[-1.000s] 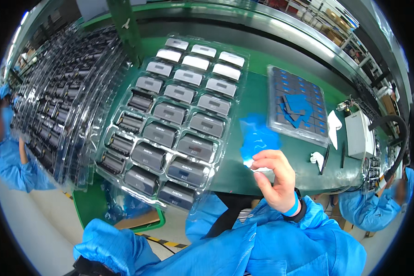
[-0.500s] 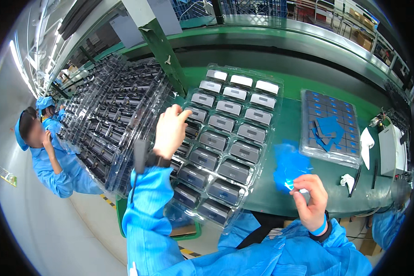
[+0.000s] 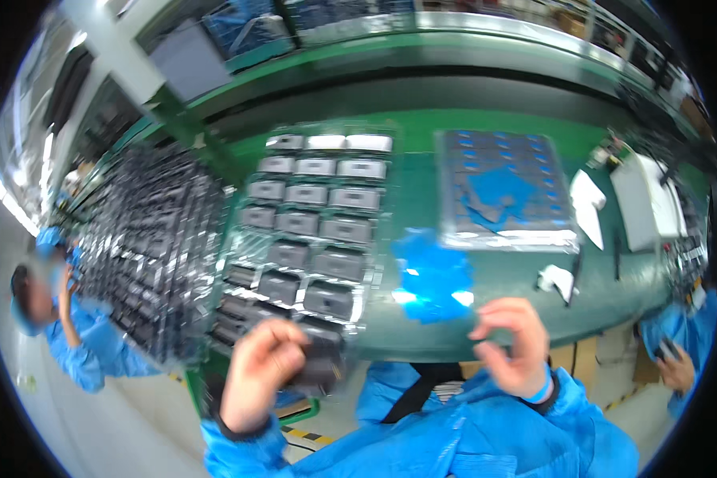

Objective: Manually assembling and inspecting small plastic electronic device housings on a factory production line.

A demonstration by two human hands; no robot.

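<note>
A clear plastic blister tray (image 3: 364, 299) lies flat on the green table (image 3: 406, 338), filled with rows of box-shaped grey devices (image 3: 346, 231), their upper faces pale and shiny toward the far end and darker toward the near end. At its near right corner sits one dark grey device (image 3: 324, 365), too blurred to tell whether it is seated or raised. Right of the tray, glossy blue film pieces (image 3: 432, 275) lie in a loose, overlapping, ragged-edged pile.

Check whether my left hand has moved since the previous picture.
Yes. Your left hand has moved toward you, judged against the clear tray: from about halfway along its left side to its near end.
</note>
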